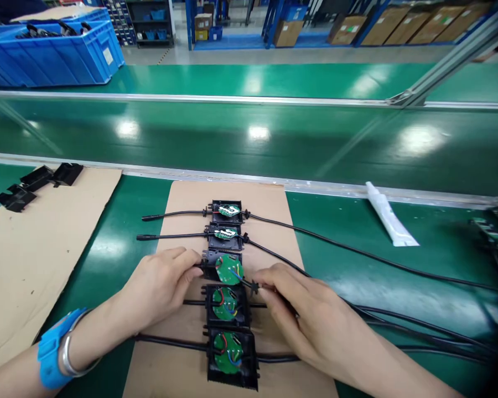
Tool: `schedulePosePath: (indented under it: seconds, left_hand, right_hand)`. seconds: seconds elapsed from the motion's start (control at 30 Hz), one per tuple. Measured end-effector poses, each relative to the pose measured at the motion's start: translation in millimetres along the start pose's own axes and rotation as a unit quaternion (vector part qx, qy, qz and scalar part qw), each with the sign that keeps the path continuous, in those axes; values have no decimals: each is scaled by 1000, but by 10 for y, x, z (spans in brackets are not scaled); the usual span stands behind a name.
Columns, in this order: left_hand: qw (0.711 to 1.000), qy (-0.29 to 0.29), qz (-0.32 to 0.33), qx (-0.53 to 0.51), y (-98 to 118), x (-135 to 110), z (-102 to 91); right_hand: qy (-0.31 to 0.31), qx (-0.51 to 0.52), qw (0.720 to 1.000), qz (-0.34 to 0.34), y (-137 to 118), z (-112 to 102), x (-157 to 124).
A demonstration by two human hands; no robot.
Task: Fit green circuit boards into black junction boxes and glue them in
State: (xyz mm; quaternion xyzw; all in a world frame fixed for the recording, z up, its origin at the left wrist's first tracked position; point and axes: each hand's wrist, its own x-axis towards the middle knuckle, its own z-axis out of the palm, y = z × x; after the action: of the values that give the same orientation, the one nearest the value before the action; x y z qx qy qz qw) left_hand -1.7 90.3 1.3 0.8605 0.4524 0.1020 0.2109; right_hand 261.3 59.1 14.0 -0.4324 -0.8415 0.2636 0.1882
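Note:
Several black plastic housings with round green circuit boards lie in a column on a cardboard sheet [269, 204]. Black cables run out of each side. My left hand [160, 284] pinches the left cable end of the middle housing [223, 266], whose green board [229, 270] sits tilted. My right hand [302, 312] pinches the black cable [253, 286] on that housing's right side. Two housings [226, 213] lie farther away, and two more [227, 307] lie nearer me. A blue wrist strap and a metal bangle sit on my left wrist.
A second cardboard sheet [37, 243] at left carries empty black housings [33, 182]. A white tube [388, 215] lies at right by the metal rail. A green conveyor belt [249, 138] runs beyond. A blue crate [53, 50] stands at far left. Green boards [496, 229] sit at the right edge.

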Motion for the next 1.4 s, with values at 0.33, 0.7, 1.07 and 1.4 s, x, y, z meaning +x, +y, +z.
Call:
schedulePosePath:
  seconds: [0.33, 0.7, 1.07, 1.4]
  left_hand:
    - [998, 15, 32, 53, 20, 157, 43]
    - [996, 58, 55, -37, 29, 186, -5]
    - [967, 106, 163, 166, -36, 88, 221]
    - [980, 21, 109, 164, 145, 154, -2]
  right_hand:
    - [-92, -126, 987, 48, -95, 82, 349]
    - [-75, -209, 975, -5, -86, 224, 378]
    - [-43, -181, 983, -12, -56, 286, 353]
    - [-55, -156, 986, 18, -84, 234, 360]
